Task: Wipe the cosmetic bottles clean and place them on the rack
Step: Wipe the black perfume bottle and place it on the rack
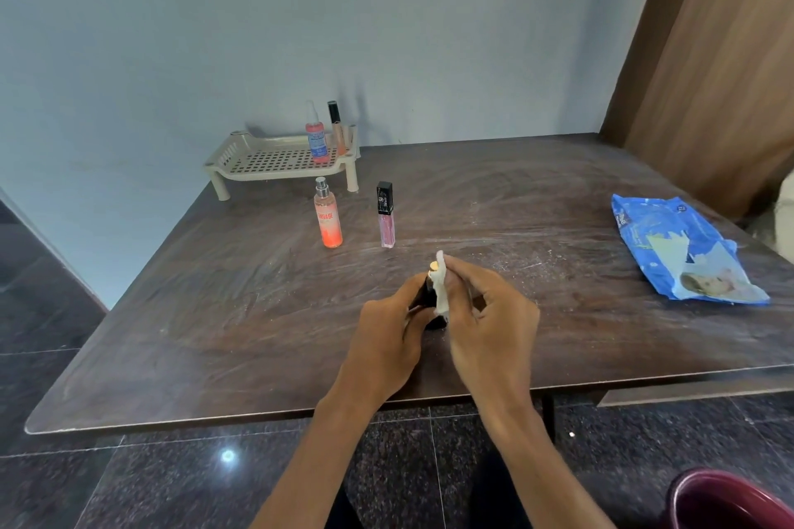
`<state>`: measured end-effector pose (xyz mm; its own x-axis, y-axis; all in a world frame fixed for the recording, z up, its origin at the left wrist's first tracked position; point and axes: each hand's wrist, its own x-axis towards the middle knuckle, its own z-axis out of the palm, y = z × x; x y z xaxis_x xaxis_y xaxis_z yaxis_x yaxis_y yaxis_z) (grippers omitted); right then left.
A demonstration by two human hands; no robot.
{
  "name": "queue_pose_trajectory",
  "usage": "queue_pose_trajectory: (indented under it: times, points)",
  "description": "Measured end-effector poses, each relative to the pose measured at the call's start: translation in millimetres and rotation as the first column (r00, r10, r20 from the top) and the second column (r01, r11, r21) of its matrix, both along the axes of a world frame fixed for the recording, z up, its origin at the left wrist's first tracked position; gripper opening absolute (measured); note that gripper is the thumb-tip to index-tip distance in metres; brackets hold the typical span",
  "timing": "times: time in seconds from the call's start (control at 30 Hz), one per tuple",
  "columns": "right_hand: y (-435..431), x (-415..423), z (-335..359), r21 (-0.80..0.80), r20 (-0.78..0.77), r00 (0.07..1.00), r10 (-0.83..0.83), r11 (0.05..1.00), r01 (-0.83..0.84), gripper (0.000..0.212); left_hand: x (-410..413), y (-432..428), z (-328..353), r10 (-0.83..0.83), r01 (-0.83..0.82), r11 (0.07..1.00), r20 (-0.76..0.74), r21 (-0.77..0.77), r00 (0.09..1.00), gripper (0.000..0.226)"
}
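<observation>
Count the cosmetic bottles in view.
5: red spray and slim tube on the rack; orange mist and pink gloss on the table; dark bottle in the left hand, partly hidden.

Only one thing is actually legible here: the orange spray bottle [328,219] standing on the worktop [215,314] has "ENGAGE" in reddish letters running up its side. Anything printed under that is mush. The little pink spray bottle [318,140] on the rack [258,161] has a blue label with pale print, way too small to make out. The lip gloss tube [385,215] has white marks on its black cap, can't read those either. The blue wipes pack [683,249] has lettering near its far left corner, too blurry.
</observation>
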<state>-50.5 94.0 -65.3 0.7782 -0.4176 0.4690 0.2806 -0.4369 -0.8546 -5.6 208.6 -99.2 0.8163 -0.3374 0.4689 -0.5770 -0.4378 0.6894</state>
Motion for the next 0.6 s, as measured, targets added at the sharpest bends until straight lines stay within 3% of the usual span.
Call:
queue_pose_trajectory:
  times: [0.27,0.6]
  points:
    - [-9.6,11.7,8.5,-0.129,0.01,0.999,0.042,0.991,-0.041,0.018,0.5,-2.2,-5.0,0.016,-0.016,1.0,0.004,0.019,1.0,0.043]
    - [-9.5,12.1,16.2,-0.117,0.015,0.997,0.079,0.99,-0.076,0.016,0.1,-2.6,-4.5,0.027,-0.027,1.0,-0.021,0.01,0.999,0.039]
